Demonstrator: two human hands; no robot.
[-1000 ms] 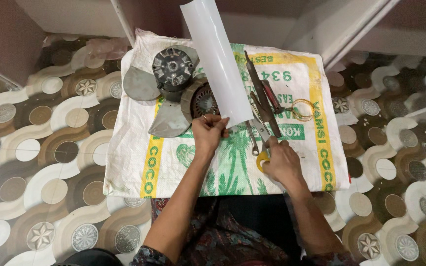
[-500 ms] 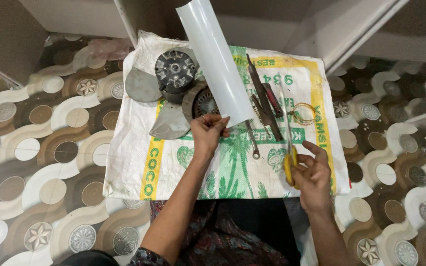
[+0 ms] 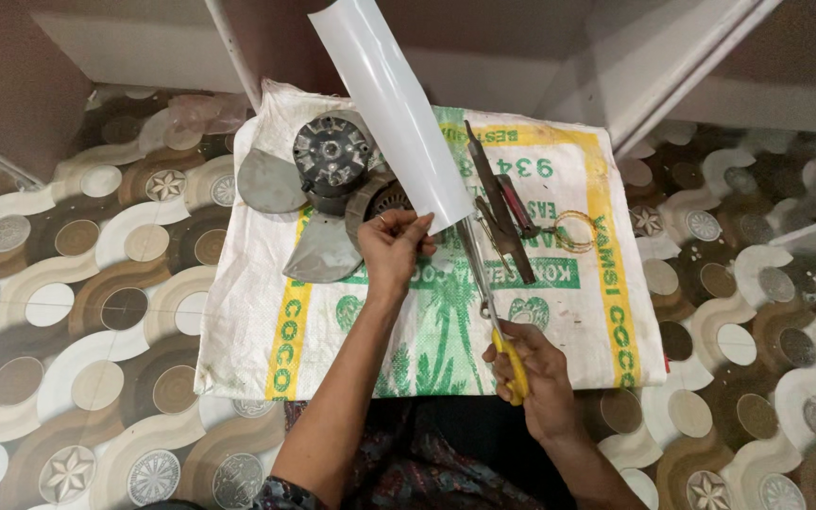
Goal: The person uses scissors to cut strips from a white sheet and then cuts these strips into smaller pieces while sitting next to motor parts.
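My left hand pinches the white sheet; right hand grips yellow scissors (fingers wrapped round handles), blades just beside sheet's edge.

A patterned tile floor carries a spread woven sack, on which lie a fan motor and tools.

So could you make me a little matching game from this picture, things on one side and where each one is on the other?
Things:
1. white curved plastic sheet
2. yellow-handled scissors
3. grey metal fan motor with blades
4. thin gold ring-shaped bangle

Places:
A. in the right hand
B. sack's right part, beside dark tools
C. pinched by the left hand
D. sack's upper left

Pairs: 1-C, 2-A, 3-D, 4-B
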